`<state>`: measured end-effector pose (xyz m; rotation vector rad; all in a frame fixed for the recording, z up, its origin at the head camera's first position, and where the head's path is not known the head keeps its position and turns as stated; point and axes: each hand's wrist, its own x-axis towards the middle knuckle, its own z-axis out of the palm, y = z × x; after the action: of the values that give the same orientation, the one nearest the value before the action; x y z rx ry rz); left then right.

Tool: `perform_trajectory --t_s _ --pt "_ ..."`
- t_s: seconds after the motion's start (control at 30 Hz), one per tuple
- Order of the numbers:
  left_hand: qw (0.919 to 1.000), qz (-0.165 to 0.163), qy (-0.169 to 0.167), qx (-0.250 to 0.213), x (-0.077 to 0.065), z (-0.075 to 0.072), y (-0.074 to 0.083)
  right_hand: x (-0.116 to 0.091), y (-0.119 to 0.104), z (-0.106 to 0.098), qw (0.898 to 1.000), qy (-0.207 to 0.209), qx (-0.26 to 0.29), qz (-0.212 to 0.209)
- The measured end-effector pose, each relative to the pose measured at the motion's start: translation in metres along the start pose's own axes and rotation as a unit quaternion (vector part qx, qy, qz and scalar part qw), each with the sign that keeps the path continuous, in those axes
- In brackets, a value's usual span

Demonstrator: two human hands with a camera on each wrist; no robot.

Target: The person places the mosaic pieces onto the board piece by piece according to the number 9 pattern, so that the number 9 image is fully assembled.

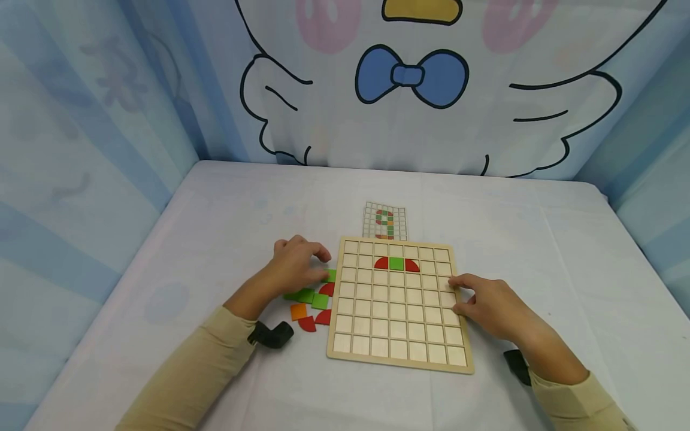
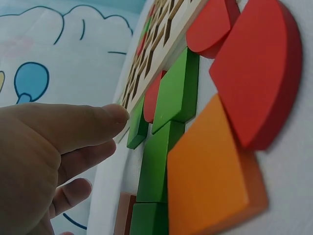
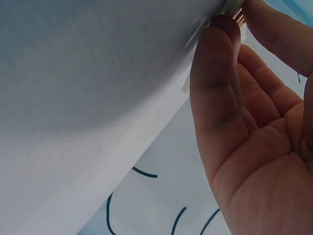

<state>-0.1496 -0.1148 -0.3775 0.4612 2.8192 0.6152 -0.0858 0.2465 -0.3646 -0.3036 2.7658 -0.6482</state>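
A wooden grid board [image 1: 400,353] lies on the table. Set in its upper cells are a green square [image 1: 396,263] with a red quarter-circle [image 1: 381,263] to its left and another red quarter-circle [image 1: 412,265] to its right. My right hand [image 1: 493,305] grips the board's right edge between thumb and fingers. Over loose pieces at the board's left side is my left hand [image 1: 296,266], its fingers loosely bent and holding nothing. Under and beside it lie green pieces [image 2: 176,93], red quarter-circles [image 2: 259,68] and an orange square [image 2: 215,181].
Behind the board, a small gridded pattern card [image 1: 399,221] shows a red, green and orange figure; the board covers its near end. A printed curtain [image 1: 323,120] hangs beyond the white table [image 1: 259,197], with further curtains at both sides.
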Motion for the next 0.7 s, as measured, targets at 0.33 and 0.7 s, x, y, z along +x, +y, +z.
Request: perform_trajectory --t_s 0.33,0.7 --pt "0.9999 0.008 -0.010 0.000 0.0001 0.0018 -0.0038 -0.0002 0.0007 0.0030 1.000 0.003 0.003 0.003" --pt "0.9993 0.033 -0.016 -0.003 -0.0023 0.0028 -0.0064 -0.0001 0.0010 0.0034 1.000 0.005 0.004 0.001"
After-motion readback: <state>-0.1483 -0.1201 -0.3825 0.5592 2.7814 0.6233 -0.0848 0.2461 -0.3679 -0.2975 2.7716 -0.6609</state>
